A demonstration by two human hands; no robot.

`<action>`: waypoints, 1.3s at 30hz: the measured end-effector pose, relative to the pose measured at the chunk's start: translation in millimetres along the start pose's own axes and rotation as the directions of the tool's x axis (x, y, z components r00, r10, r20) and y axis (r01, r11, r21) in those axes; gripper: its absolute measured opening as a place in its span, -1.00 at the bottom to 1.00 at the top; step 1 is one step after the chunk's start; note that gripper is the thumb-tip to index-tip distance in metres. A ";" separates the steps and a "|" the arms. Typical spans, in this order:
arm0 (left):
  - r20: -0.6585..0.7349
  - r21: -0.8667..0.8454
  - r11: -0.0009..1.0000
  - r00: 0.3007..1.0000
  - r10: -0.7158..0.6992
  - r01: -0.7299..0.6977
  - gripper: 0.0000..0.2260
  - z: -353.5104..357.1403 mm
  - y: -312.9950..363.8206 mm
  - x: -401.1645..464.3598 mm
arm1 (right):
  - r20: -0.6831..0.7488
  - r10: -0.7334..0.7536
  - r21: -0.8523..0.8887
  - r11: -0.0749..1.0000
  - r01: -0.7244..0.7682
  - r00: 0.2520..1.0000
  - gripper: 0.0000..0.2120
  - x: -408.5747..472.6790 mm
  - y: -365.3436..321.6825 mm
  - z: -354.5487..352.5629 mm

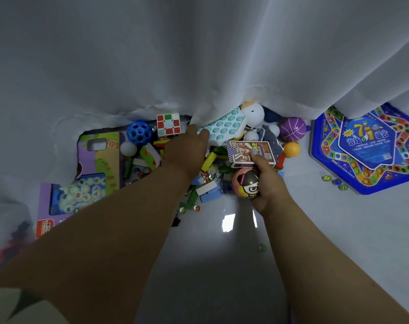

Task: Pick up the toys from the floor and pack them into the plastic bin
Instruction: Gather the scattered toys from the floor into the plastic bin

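A heap of toys lies on the pale floor under a white curtain. My right hand [266, 181] grips an orange ball with a cartoon face [245, 183] and pinches a card box [250, 153] above it. My left hand [189, 148] reaches over the heap, its fingertips at a white pop board with teal bubbles [224, 127]; whether it holds the board I cannot tell. A puzzle cube [168, 124], a blue holed ball [139, 132], a purple ball [292, 129] and an orange ball [291, 149] lie around. No plastic bin is in view.
A blue hexagonal game box [367, 148] lies at the right with loose marbles [334, 181] beside it. Purple boxed games [98, 160] lie at the left. The white curtain [199, 54] hangs over the back of the heap. Coloured wooden blocks [208, 191] and marbles are scattered below my hands.
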State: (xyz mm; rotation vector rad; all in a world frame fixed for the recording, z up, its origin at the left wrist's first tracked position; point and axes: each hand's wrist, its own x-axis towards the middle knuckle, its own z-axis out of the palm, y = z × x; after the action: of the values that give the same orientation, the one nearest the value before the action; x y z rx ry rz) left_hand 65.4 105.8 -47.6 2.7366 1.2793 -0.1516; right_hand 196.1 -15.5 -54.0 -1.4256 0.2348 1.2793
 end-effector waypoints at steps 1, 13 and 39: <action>-0.025 -0.029 0.999 0.999 0.027 -0.027 -0.70 0.7 -1.9 -0.3 | 0.010 -0.009 0.007 1.000 0.009 1.000 -0.80 -1.0 -1.5 1.0; -0.341 -0.308 0.890 0.912 0.227 -0.336 -0.71 -4.2 -25.2 -25.6 | 0.208 -0.079 -0.002 0.997 0.081 0.975 -0.79 -13.2 -34.7 10.9; 0.100 -0.262 0.881 0.919 -0.381 0.393 -0.56 -4.1 -51.6 28.5 | 0.103 -0.135 -0.111 0.983 0.146 0.985 -0.82 -8.6 -0.4 16.7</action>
State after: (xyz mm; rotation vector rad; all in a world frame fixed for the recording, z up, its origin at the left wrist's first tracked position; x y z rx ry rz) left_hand 44.2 160.8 -50.8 2.2070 1.6802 -0.0605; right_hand 184.0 -6.3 -43.1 -1.4505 -0.0068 1.2575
